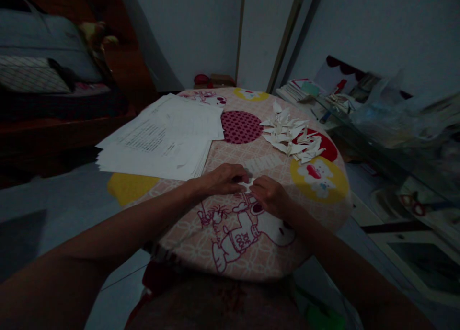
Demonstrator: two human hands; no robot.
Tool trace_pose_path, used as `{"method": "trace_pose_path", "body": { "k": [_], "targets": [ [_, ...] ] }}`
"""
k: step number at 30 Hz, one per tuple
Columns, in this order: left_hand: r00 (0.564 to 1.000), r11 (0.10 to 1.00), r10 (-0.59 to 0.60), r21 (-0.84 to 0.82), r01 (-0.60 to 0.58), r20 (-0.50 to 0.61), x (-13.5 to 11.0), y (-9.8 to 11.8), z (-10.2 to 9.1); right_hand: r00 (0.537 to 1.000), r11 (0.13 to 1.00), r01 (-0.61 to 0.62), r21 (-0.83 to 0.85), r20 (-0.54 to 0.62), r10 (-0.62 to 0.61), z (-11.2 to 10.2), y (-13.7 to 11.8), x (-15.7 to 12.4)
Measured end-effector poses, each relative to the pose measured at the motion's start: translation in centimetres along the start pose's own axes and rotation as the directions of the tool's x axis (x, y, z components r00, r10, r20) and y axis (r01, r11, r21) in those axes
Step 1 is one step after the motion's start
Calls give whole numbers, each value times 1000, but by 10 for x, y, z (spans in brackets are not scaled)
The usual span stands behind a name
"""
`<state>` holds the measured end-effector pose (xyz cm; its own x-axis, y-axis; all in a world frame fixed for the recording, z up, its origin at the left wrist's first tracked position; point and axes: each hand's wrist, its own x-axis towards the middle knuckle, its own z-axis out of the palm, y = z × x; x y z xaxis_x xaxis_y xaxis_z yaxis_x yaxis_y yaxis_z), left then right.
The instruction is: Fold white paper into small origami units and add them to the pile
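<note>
Sm. white paper pc (247, 186), part-hidden, is pinched btwn L hand (230, 178) & R hand (270, 194), both curled, over worktop (230, 155).

Head-height view, facing forward, tilted down over nearby table (227, 153)

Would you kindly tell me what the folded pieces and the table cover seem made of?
Folded pieces: apparently matte white paper, by their sharp creases and thin points. Table cover: perhaps matte fabric, its print showing no clear gloss; dimness leaves vinyl possible.
</note>
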<state>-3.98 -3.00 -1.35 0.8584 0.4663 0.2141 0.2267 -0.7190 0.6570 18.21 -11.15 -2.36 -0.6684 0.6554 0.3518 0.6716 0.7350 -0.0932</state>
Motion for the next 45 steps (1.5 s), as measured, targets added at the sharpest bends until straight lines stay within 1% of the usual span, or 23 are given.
{"method": "trace_pose_path", "body": {
  "k": [1, 3, 6, 8, 10, 12, 15, 17, 19, 21, 23, 28, 32, 34, 37, 41, 45],
  "targets": [
    [1000, 1000, -4, 3, 4, 6, -3, 2, 0, 1000, 1000, -9, 20, -12, 9, 0, 0, 0],
    [1000, 1000, -17, 21, 17, -17, -9, 7, 2, 999, 997, -36, 71, -31, 38, 0, 0, 1],
    [993, 997, -43, 61, 50, -107, -12, 14, 11, 993, 979, -105, 174, -40, 113, -1, 2, 5],
    [985, 994, -82, 62, 93, -153, -13, 18, 17, 985, 952, -159, 263, -27, 172, -2, 5, 8],
    [972, 987, -146, 36, 155, -186, -14, 22, 19, 970, 902, -227, 367, 0, 244, -2, 9, 12],
    [955, 976, -213, 0, 217, -208, -15, 25, 19, 941, 831, -312, 460, 32, 336, -3, 11, 14],
    [931, 957, -287, -19, 290, -227, -16, 27, 16, 892, 741, -413, 529, 74, 445, -4, 13, 18],
    [917, 943, -325, -12, 332, -233, -16, 29, 15, 872, 713, -453, 535, 100, 479, -5, 13, 20],
    [901, 929, -361, -12, 370, -241, -15, 30, 16, 863, 704, -473, 530, 120, 490, -5, 12, 22],
    [886, 918, -389, -20, 397, -253, -14, 31, 18, 865, 703, -475, 529, 133, 484, -6, 12, 23],
    [880, 915, -395, -32, 401, -263, -14, 31, 19, 869, 695, -467, 547, 141, 474, -7, 12, 22],
    [902, 930, -367, -55, 364, -228, -16, 31, 19, 882, 665, -438, 605, 148, 447, -7, 12, 19],
    [920, 941, -335, -29, 336, -203, -16, 32, 21, 881, 666, -452, 593, 181, 437, -8, 9, 19],
    [919, 940, -337, -9, 342, -205, -16, 32, 23, 881, 680, -459, 572, 191, 434, -8, 7, 19],
    [891, 915, -390, 15, 404, -233, -16, 34, 23, 875, 705, -468, 533, 165, 456, -8, 4, 19],
    [858, 890, -436, 14, 457, -270, -14, 37, 21, 850, 719, -504, 478, 127, 512, -8, 2, 19],
    [834, 865, -465, 49, 499, -297, -12, 38, 20, 830, 735, -548, 400, 155, 535, -6, 1, 23]
  ]
}}
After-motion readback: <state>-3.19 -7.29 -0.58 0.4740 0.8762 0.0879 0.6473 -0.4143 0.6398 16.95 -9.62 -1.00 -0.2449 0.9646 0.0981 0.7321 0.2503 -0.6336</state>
